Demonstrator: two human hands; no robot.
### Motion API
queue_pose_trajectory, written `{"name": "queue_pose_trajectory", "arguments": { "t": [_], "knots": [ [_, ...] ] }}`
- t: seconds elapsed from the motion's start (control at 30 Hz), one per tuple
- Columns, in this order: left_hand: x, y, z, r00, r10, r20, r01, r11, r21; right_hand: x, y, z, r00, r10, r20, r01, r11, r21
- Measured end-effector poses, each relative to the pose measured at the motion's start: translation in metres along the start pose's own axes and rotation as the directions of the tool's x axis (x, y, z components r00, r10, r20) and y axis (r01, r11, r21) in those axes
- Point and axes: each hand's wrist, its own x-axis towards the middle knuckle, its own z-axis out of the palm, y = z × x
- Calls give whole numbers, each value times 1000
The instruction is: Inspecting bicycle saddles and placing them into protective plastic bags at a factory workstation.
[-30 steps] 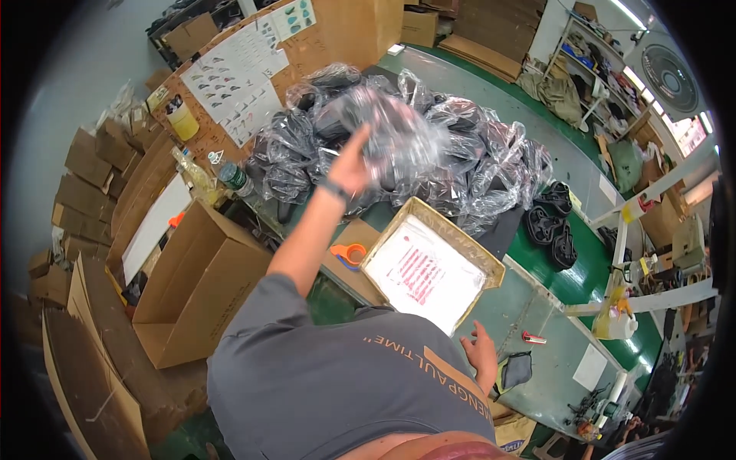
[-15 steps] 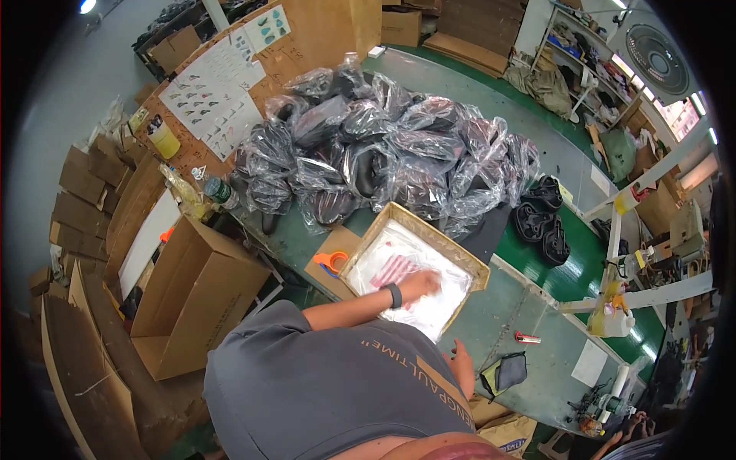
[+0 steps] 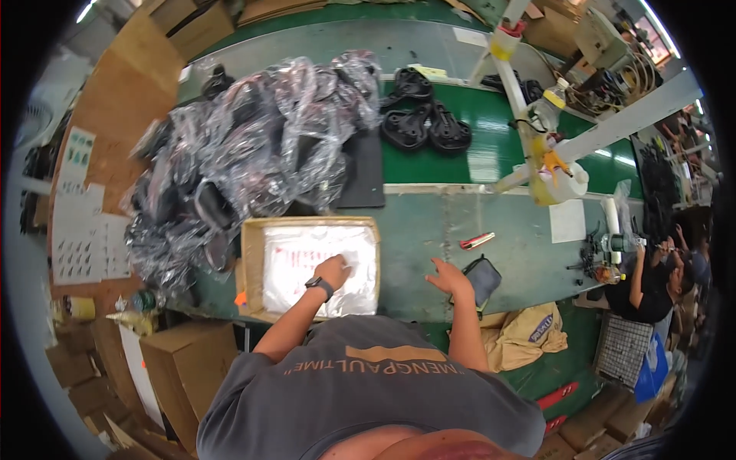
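A shallow cardboard tray [image 3: 251,261] holds a stack of clear plastic bags [image 3: 287,268] with red print. My left hand [image 3: 332,273], with a dark watch at the wrist, reaches into it. Its fingers are curled together at the top plastic bag; the fingertips are partly hidden. To the right of the tray, my right hand [image 3: 451,277] hovers over the green table [image 3: 414,230], fingers apart and holding nothing. Close beside it lies a dark pouch [image 3: 483,280]; a red utility knife [image 3: 477,241] is a little farther off.
Behind the tray rises a heap of black bicycle saddles in clear wrap [image 3: 253,138]. Several unwrapped black saddles [image 3: 425,126] lie on the green belt. A white post with hanging bottles [image 3: 548,165] stands at the right. An open carton [image 3: 184,368] is at lower left; a co-worker [image 3: 648,287] sits far right.
My view has turned to the right, so the tray now appears squarer and further left. My right hand has come into fuller view over the table. My left hand stays at the bags.
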Motion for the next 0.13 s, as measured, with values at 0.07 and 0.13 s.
{"name": "queue_pose_trajectory", "arguments": {
  "t": [0.07,0.13],
  "knots": [
    [19,12,9,995,-73,70,70,997,35,50,22,-42,1000,9,29,-9,1000,0],
    [37,22,17,976,-183,118,176,982,63,114,29,-87,1000,4,15,-4,1000,1]
  ]
}}
